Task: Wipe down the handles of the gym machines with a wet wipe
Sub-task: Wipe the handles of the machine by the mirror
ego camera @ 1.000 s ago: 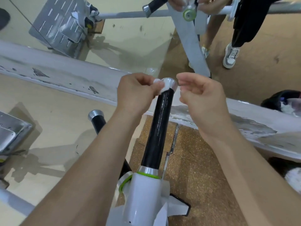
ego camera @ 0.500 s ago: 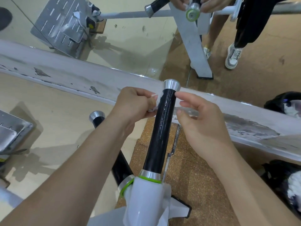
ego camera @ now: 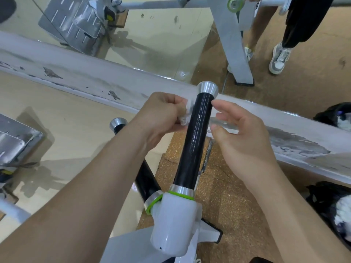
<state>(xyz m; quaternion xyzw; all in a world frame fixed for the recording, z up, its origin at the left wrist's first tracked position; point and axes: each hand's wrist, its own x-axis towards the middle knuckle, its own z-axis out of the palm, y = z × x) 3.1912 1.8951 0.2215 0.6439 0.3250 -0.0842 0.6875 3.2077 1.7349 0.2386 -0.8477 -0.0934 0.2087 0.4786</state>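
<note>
Beige gym floor [ego camera: 66, 130] meets a speckled cork-brown mat [ego camera: 228, 205] under the machine, and a chipped white ledge [ego camera: 76, 78] crosses behind it at the foot of a mirror [ego camera: 161, 35]. A second ago both hands were up at the silver end cap [ego camera: 207, 89] with the wet wipe [ego camera: 187, 112] on it. The wipe now sits lower, against the left side of the black handle [ego camera: 195, 137] just under the cap, much as it did half a second ago. The left hand [ego camera: 161, 112] has its grip closed round the bunched wipe and presses it to the shaft. The right hand [ego camera: 245, 137] holds nothing, its grip open with loosely curved fingers; its forefinger tip lies at the handle's right edge, touching or just beside it, I cannot tell which. The handle's long axis runs from the white hub [ego camera: 174, 223] with its green ring, near the bottom centre, up and slightly right, away from the person, cap end toward the ledge. A second handle [ego camera: 148, 179] leaves the hub toward the upper left, over the beige floor. A grey metal plate [ego camera: 15, 145] lies at the left edge.
</note>
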